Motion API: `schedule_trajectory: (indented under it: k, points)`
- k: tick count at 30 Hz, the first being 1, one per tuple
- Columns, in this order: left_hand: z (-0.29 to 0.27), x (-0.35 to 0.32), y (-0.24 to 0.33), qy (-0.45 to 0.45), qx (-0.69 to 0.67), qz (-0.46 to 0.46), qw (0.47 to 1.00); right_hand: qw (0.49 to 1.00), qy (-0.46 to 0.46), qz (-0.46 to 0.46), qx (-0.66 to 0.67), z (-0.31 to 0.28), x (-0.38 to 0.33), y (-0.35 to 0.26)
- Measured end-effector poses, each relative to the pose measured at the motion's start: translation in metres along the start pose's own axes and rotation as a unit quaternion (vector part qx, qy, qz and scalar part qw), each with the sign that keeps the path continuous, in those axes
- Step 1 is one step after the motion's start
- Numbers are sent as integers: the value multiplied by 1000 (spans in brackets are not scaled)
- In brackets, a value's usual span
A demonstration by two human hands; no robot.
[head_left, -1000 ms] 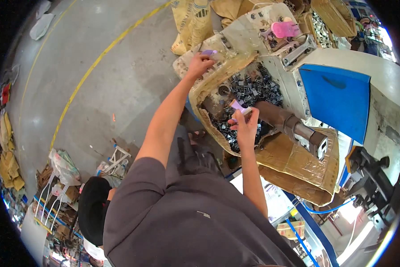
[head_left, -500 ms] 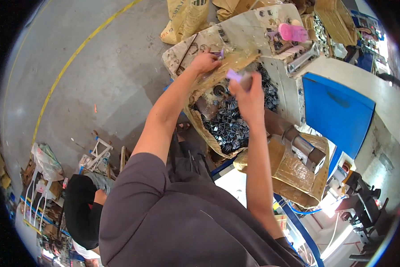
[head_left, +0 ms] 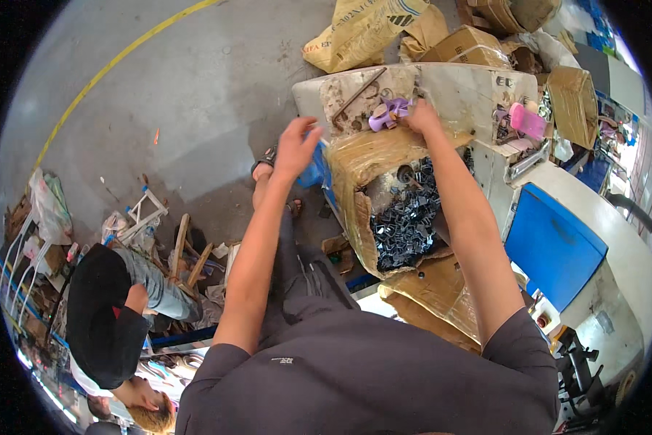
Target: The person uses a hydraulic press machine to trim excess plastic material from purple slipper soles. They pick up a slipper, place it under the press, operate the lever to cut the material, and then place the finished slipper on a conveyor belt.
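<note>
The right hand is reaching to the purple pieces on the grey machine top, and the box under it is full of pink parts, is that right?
Not quite. The head view shows the box holds dark metal parts, not pink. The right hand does reach the purple pieces on the machine top.

Counts: 2 hands in view, left hand point(head_left: 295, 147) and right hand point(head_left: 422, 116). 1 purple plastic piece point(head_left: 385, 113) at the right one. 1 cardboard-lined bin point(head_left: 355, 196) of dark metal clips point(head_left: 406, 225), too many to count. 1 pink bottle point(head_left: 527, 120). 1 blue panel point(head_left: 554, 246). 1 yellow sack point(head_left: 362, 30). 1 other person point(head_left: 108, 319).
</note>
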State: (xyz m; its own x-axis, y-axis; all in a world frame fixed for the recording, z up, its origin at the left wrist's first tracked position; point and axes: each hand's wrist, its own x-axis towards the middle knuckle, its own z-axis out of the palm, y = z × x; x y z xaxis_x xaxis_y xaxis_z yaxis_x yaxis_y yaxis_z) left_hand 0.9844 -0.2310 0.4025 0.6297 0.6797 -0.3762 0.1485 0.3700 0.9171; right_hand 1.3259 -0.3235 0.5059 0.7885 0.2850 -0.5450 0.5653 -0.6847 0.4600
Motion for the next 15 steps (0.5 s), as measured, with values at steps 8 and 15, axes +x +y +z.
schedule_trajectory:
  k: [8, 15]
  points:
    - [-55, -26, -26, 67, -50, -91, 992, 981, 167, -56, 80, -38, -77, -13]
    - [11, -13, 125, -244, -143, 85, 956, 682, 39, -30, 730, -46, -246, -41]
